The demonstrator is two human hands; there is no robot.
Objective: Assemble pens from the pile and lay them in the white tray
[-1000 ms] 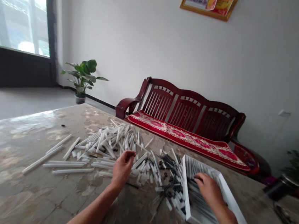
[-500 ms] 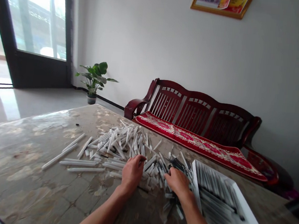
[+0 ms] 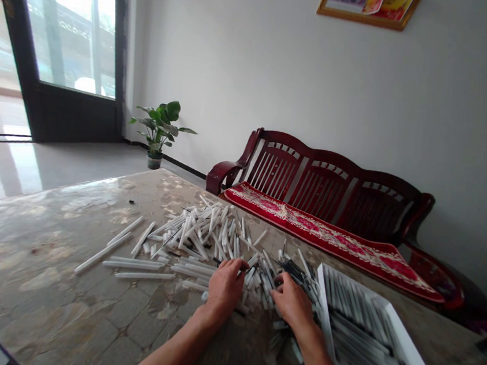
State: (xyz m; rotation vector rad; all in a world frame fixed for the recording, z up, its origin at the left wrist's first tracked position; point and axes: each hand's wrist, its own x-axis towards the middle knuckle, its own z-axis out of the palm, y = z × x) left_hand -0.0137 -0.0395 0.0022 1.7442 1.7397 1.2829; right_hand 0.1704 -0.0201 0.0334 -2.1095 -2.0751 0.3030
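My left hand (image 3: 227,285) is closed, fingers curled, at the near edge of a heap of white pen barrels (image 3: 197,227). What it pinches, if anything, is hidden; a small dark tip shows beside its knuckles. A little to the right, my right hand (image 3: 294,303) is closed too, thumb and fingers together over a pile of black pen parts (image 3: 297,272) and clear-grey pieces. Its fingertips hide what they grip. Between the hands lie several pale tubes (image 3: 262,277). Close to the right forearm stands a white box (image 3: 418,363) with rows of dark-tipped pens (image 3: 363,328) in it.
Several loose barrels (image 3: 144,275) lie left of the heap on the patterned tabletop (image 3: 73,315). A tiny black piece (image 3: 132,201) sits farther back. Beyond the table are a dark red wooden bench (image 3: 313,178) with a red cushion, a potted plant (image 3: 157,130) and a glass door (image 3: 67,42).
The view has shifted slightly, so most things appear a little farther right. My left hand has come nearer to my right, which remains over the black parts.
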